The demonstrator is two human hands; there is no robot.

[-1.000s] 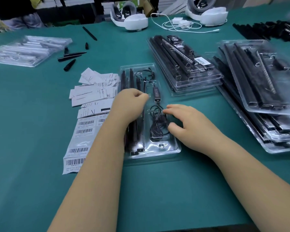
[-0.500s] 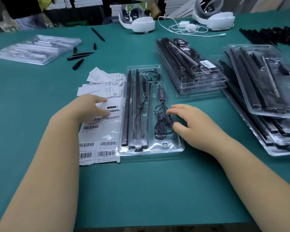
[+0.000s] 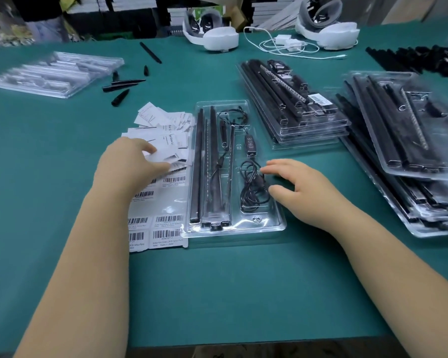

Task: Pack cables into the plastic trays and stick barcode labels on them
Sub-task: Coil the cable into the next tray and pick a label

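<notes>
A clear plastic tray [image 3: 277, 224] lies at the centre of the green table. It holds long black strips [image 3: 199, 164], an inline controller [image 3: 250, 147] and a coiled black cable [image 3: 251, 187]. My right hand [image 3: 298, 187] rests on the tray's right side, its relaxed fingertips touching the coil. A sheet of barcode labels [image 3: 166, 224] lies just left of the tray, partly under its edge. My left hand [image 3: 130, 166] lies on the upper part of that sheet, fingers and thumb spread on the paper. Whether it pinches a label is unclear.
Loose paper slips [image 3: 166, 125] are heaped behind the sheet. Stacks of packed trays stand at centre right [image 3: 295, 109] and far right [image 3: 411, 140]. Empty trays [image 3: 52, 76] lie back left beside black pen-like parts [image 3: 122, 86]. White headsets [image 3: 212, 34] and a charger cable [image 3: 287, 45] sit at the back.
My left hand left the tray's strips and moved left onto the label sheet, then slid up it. My right hand stayed by the coiled cable.
</notes>
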